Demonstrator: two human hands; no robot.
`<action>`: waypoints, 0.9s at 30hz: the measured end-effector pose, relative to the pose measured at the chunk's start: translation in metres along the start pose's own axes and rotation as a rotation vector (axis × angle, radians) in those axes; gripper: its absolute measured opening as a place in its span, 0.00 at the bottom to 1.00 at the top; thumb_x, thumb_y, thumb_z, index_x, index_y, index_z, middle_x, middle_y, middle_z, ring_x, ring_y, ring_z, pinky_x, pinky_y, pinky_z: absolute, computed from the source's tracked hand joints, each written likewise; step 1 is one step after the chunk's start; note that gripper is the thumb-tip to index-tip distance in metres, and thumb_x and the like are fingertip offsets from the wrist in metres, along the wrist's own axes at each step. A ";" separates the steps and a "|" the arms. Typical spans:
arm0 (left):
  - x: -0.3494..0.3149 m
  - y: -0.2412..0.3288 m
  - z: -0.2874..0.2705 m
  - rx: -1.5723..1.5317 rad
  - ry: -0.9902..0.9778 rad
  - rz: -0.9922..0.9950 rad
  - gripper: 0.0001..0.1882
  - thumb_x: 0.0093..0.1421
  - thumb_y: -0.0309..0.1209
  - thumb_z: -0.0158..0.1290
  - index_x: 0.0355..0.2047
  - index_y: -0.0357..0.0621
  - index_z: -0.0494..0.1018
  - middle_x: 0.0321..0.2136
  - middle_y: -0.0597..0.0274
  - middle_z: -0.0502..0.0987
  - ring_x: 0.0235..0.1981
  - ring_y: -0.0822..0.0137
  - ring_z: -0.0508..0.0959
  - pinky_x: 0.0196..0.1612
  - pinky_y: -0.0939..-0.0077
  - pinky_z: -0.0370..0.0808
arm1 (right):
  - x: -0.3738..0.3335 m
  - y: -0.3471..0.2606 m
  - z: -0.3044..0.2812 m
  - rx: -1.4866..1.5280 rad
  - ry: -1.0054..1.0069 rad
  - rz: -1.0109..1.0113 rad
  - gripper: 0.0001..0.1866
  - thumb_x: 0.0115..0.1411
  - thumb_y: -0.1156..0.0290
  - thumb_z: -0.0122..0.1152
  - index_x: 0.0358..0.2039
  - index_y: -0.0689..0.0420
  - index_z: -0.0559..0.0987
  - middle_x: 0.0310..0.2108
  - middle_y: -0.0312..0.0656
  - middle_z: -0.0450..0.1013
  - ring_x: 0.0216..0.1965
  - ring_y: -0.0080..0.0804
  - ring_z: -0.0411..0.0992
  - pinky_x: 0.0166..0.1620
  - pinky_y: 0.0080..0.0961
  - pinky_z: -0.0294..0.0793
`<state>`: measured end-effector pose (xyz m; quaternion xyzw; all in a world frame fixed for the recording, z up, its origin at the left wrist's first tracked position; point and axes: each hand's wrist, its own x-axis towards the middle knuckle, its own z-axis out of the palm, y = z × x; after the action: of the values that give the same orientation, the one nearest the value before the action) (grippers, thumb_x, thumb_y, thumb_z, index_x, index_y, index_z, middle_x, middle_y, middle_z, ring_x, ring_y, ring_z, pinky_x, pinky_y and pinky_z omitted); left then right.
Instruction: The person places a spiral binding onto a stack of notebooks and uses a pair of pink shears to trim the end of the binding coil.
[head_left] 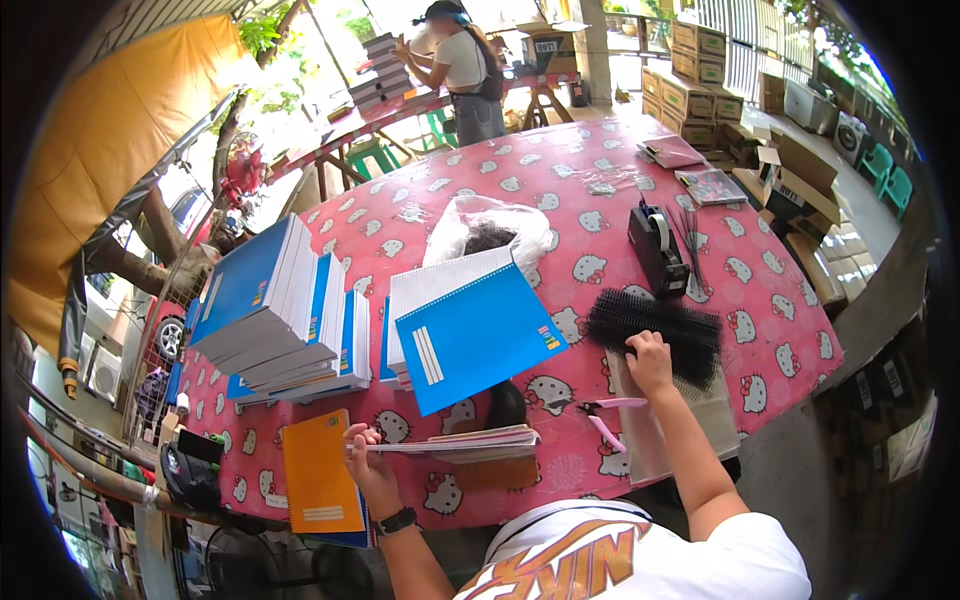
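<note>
My left hand (372,468), with a dark watch on the wrist, grips the left end of a thin notebook (450,443) held edge-on above the near table side. My right hand (650,362) reaches onto a heap of black binding coils (655,325), its fingers curled at the heap's near edge around a coil. Pink-handled cutting pliers (604,408) lie between my arms. An orange notebook (322,475) sits near my left hand. Blue-covered notebooks (478,335) stand stacked in the middle, the top one coil-bound and askew.
Tall stacks of blue notebooks (255,285) stand at the left. Behind are a white plastic bag (470,225) with dark contents and a black tape dispenser (658,250). A co-worker (465,70) stands at a far table; cardboard boxes (695,95) are piled beyond the right side.
</note>
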<state>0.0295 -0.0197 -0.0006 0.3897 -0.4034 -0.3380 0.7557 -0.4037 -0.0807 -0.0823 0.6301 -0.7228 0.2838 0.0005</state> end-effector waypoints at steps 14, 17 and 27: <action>-0.004 -0.010 -0.011 0.174 0.126 -0.065 0.20 0.64 0.41 0.42 0.46 0.36 0.69 0.27 0.66 0.72 0.33 0.76 0.68 0.42 0.77 0.62 | 0.005 0.022 0.012 -0.180 -0.058 -0.351 0.08 0.44 0.70 0.63 0.27 0.54 0.75 0.30 0.40 0.69 0.38 0.37 0.68 0.38 0.31 0.69; -0.008 -0.002 -0.002 0.277 0.087 -0.095 0.24 0.64 0.41 0.42 0.53 0.36 0.64 0.36 0.59 0.73 0.42 0.71 0.69 0.48 0.73 0.62 | 0.003 0.016 0.003 -0.187 -0.079 -0.370 0.07 0.44 0.70 0.62 0.26 0.54 0.75 0.30 0.39 0.69 0.38 0.37 0.68 0.38 0.31 0.69; -0.074 0.042 0.086 1.081 -0.278 0.561 0.41 0.53 0.52 0.52 0.62 0.46 0.51 0.62 0.54 0.52 0.65 0.55 0.45 0.60 0.40 0.29 | 0.004 0.004 -0.004 -0.190 -0.119 -0.322 0.04 0.46 0.74 0.57 0.25 0.55 0.74 0.29 0.42 0.70 0.37 0.39 0.69 0.39 0.32 0.70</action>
<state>-0.0703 0.0335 0.0421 0.5486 -0.6991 0.0777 0.4520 -0.4094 -0.0828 -0.0788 0.7506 -0.6347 0.1729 0.0625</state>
